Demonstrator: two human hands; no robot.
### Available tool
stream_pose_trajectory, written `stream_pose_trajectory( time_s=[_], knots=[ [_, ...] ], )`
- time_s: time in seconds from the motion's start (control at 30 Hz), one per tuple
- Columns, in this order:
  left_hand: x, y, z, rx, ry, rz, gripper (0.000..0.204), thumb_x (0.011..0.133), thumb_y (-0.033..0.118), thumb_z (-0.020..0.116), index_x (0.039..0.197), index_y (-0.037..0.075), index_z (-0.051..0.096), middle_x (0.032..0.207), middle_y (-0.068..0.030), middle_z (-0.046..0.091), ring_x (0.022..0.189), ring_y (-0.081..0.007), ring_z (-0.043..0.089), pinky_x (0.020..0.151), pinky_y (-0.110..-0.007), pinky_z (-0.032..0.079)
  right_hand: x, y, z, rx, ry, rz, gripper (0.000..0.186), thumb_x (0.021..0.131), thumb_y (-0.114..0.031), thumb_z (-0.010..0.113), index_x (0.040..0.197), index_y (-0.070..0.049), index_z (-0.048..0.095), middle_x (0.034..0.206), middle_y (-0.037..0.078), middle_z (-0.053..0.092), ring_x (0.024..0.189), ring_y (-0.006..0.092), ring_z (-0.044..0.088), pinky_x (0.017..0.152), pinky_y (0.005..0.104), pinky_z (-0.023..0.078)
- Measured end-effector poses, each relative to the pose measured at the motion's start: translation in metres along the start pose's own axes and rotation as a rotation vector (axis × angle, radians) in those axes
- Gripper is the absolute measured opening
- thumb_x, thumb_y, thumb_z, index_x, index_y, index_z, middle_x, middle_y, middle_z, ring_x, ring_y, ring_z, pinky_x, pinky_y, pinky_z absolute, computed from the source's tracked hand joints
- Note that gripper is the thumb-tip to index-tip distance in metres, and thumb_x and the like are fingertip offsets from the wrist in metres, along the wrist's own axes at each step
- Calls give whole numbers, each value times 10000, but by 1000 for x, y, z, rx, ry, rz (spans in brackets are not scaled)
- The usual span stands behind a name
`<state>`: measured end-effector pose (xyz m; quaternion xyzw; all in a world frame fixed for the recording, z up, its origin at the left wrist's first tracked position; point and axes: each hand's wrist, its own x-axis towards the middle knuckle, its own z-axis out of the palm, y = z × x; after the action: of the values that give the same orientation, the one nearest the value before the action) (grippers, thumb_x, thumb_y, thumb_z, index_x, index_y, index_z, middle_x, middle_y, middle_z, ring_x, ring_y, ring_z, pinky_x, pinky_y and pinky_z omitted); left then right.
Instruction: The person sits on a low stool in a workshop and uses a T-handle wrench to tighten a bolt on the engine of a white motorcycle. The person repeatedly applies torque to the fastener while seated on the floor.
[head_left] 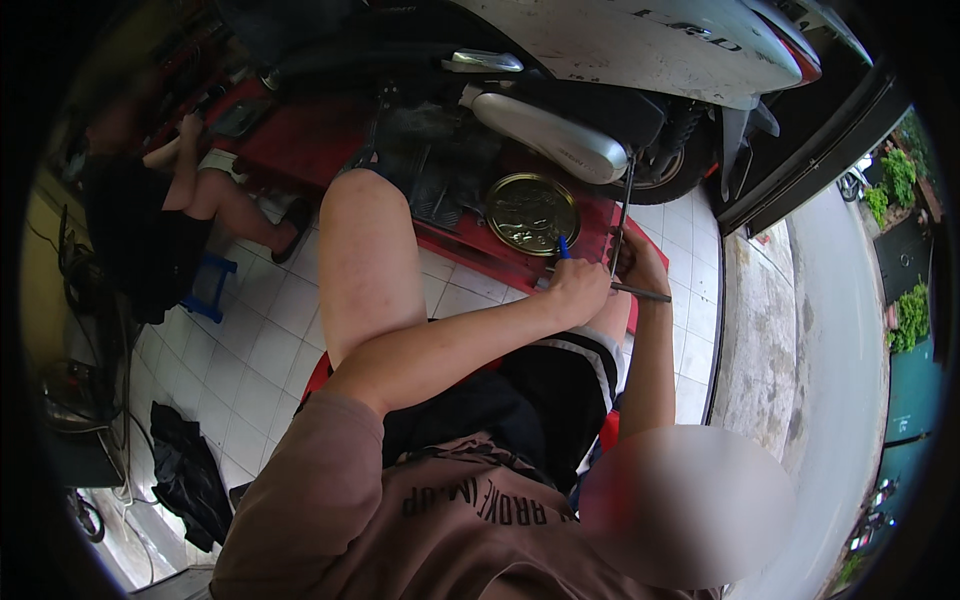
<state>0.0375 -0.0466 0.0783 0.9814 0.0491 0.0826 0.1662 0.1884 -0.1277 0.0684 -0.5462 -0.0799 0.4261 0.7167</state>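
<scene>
Left hand (582,292) clamped on half-covered blue object (563,247) | right hand (643,262) shadowed, can't tell grip

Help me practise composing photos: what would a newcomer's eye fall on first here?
Probably the silver motorbike looming across the top. Next, the round gold dish on the red platform below it. Then perhaps the bright blue object poking up from the left hand, right of centre.

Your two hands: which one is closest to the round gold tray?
Your left hand, just below the tray, with a blue thing poking up. Your right hand is farther away, to the right.
</scene>
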Motion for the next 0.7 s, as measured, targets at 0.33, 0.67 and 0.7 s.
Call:
stream_pose_trajectory(
  time_s=[0.33, 0.67, 0.7],
  knots=[
    [-6, -15, -10, 74, 45, 43, 333, 877, 329, 562, 870, 1, 611, 755, -146, 666, 753, -299, 672, 652, -398, 524, -1, 1, 7, -6, -71, 77, 201, 933, -286, 523, 828, -143, 617, 537, -87, 393, 471, 63, 329, 468, 228, 260],
    [-6, -22, -8, 18, -10, 19, 338, 879, 358, 557, 854, 41, 669, 790, -148, 673, 793, -296, 668, 714, -429, 504, -7, 0, 17, 5, -81, 100, 210, 930, -303, 523, 860, -129, 618, 549, -91, 315, 493, 61, 284, 479, 226, 231],
    [-5, -22, -7, 22, -18, 14, 342, 878, 362, 556, 855, 40, 669, 791, -150, 673, 798, -297, 667, 715, -428, 504, -7, 0, 16, 2, -90, 100, 212, 930, -303, 522, 858, -127, 616, 550, -91, 315, 493, 61, 285, 478, 226, 230]
  ],
)
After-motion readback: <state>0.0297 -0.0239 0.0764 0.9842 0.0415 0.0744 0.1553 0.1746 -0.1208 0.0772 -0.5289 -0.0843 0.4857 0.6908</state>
